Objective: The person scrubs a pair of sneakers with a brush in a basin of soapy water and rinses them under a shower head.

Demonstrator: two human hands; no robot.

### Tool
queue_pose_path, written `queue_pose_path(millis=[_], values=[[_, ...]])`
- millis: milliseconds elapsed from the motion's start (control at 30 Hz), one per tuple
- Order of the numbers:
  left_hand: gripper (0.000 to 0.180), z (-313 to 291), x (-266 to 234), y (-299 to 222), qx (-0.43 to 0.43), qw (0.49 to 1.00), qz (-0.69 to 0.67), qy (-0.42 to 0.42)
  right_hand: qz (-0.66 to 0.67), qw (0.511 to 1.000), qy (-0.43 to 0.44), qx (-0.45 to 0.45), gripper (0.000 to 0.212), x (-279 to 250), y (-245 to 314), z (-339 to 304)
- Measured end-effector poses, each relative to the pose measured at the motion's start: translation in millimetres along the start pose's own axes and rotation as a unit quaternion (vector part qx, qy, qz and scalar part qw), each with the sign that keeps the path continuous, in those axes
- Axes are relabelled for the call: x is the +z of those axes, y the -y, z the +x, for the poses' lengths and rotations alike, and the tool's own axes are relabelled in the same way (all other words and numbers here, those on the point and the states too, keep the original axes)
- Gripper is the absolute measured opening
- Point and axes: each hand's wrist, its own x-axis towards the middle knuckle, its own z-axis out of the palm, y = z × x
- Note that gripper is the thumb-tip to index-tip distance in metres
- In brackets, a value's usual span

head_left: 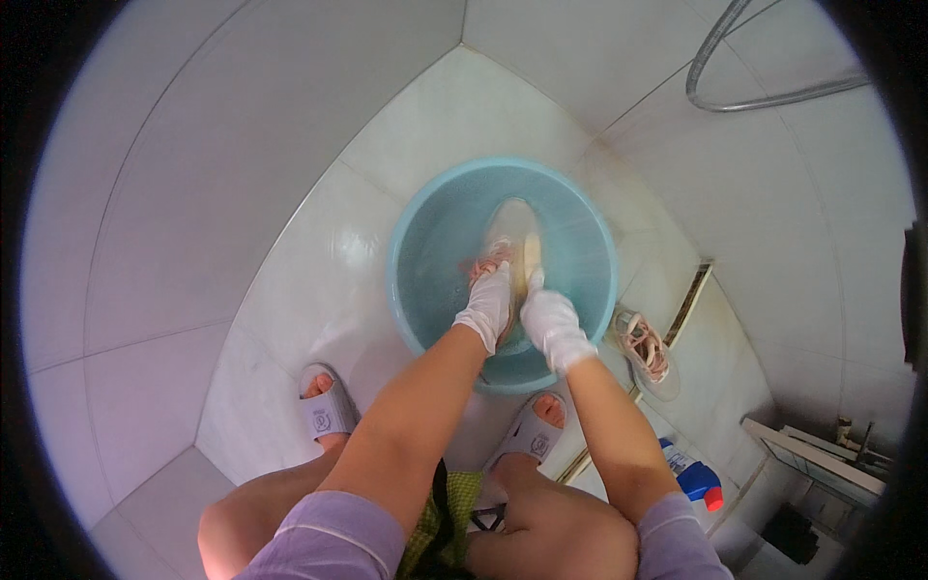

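Observation:
A light blue plastic basin [406, 261] stands on the tiled floor with water in it. Inside it is a pale sneaker [510, 224] with pink laces, toe pointing away from me. My left hand [488, 302], in a white glove, is closed around the sneaker's heel end and opening. My right hand [553, 324], also white-gloved and a little blurred, grips a cream-coloured brush [533, 255]. The brush lies along the right side of the sneaker, by its sole. Its bristles are not clear to see.
A matching sneaker [646, 353] rests on the floor right of the basin. A blue bottle with a red cap [698, 480] lies nearer me. My slippers [329, 411] flank the basin's near side. A shower hose [764, 100] hangs along the right wall; a narrow floor drain [690, 302] runs below.

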Motion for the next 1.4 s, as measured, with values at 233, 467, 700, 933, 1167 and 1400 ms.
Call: queue_pose_path(millis=[233, 467, 700, 933, 1167, 1400], values=[[0.046, -10, -28, -21, -0.103, 0.976, -0.183, 0.053, -0.022, 0.991, 0.125, -0.039, 0.049, -13, 30, -80], [0.039, -22, -36, -54, 0.030, 0.992, 0.123, 0.006, 0.060, 0.993, -0.092, -0.045, 0.043, -11, -34, -6], [0.037, -35, -107, -140, 0.159, 0.828, 0.464, 0.273, 0.503, 0.855, -0.100, 0.078, 0.046, -42, -52, -74], [0.035, -30, -60, -89, 0.267, 0.872, 0.405, -0.066, 0.338, 0.935, -0.076, 0.072, 0.045, -27, -31, -59], [0.037, -58, -82, -80, 0.165, 0.984, -0.020, -0.072, 0.407, 0.910, -0.061, 0.035, 0.040, 14, -31, -45], [0.021, -47, -76, -58, 0.167, 0.980, -0.055, -0.091, 0.093, 0.993, -0.032, -0.058, 0.044, 3, 26, -36]])
